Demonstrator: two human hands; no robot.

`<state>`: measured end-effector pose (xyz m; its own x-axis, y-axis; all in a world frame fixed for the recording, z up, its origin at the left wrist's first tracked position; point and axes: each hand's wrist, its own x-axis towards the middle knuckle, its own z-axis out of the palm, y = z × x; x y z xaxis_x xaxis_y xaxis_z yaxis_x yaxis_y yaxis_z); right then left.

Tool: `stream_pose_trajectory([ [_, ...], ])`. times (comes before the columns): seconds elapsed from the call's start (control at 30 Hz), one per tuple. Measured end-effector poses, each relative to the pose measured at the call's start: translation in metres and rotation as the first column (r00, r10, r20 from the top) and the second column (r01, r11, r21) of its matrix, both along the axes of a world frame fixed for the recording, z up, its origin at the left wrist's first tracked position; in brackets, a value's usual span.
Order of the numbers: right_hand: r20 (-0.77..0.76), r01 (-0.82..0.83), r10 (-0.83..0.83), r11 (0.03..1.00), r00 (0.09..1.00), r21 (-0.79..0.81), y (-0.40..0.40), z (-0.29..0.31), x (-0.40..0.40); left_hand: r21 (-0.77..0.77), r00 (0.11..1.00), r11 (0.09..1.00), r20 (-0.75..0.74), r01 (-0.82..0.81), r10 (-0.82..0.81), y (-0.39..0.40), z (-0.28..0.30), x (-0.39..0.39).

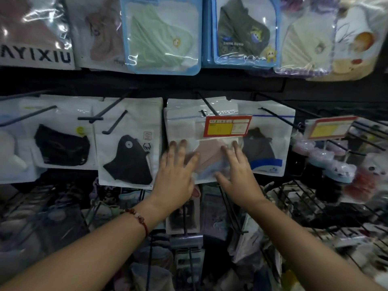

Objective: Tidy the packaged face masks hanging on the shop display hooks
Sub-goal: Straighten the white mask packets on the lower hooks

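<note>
Shop hooks are crowding the wall ahead, packets hanging in rows above and to either side of the hands. Both hands are pressing flat on one clear packet holding a pink mask — it is hanging straight in front. The left hand is lying spread on the packet's left edge, fingers open, gripping nothing. The right hand is resting on its lower right part, fingers extended too. A red and yellow price tag is sitting just above the fingertips. A black mask packet is hanging just left of the left hand.
</note>
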<state>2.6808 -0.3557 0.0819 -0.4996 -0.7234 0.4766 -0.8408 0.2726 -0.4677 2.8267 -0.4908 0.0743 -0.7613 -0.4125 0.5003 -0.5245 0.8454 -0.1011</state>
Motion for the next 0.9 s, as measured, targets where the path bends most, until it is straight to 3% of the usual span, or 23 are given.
stream_pose_trajectory([
  [0.2,0.110,-0.042,0.054,0.993,0.992,-0.112,0.002,-0.013,0.006,0.107,0.999,0.994,-0.043,0.019,-0.014,0.009,-0.014,0.014],
  [0.37,0.202,-0.036,0.078,0.979,0.976,-0.201,0.002,-0.017,0.014,0.266,0.974,0.959,-0.225,0.096,-0.035,0.026,-0.024,0.024],
  [0.53,0.290,0.005,0.050,0.983,0.956,-0.186,0.006,-0.021,0.019,0.538,0.912,0.817,-0.409,0.208,0.037,0.041,-0.031,0.027],
  [0.63,0.321,-0.008,0.071,0.981,0.944,-0.195,0.006,-0.023,0.022,0.605,0.874,0.754,-0.478,0.256,0.087,0.043,-0.032,0.024],
  [0.77,0.366,0.006,0.081,0.973,0.927,-0.230,0.005,-0.023,0.027,0.736,0.772,0.587,-0.573,0.338,0.274,0.039,-0.033,0.014],
  [0.9,0.410,0.019,0.097,0.963,0.907,-0.269,0.001,-0.022,0.029,0.772,0.682,0.462,-0.619,0.436,0.391,0.034,-0.033,0.004],
])
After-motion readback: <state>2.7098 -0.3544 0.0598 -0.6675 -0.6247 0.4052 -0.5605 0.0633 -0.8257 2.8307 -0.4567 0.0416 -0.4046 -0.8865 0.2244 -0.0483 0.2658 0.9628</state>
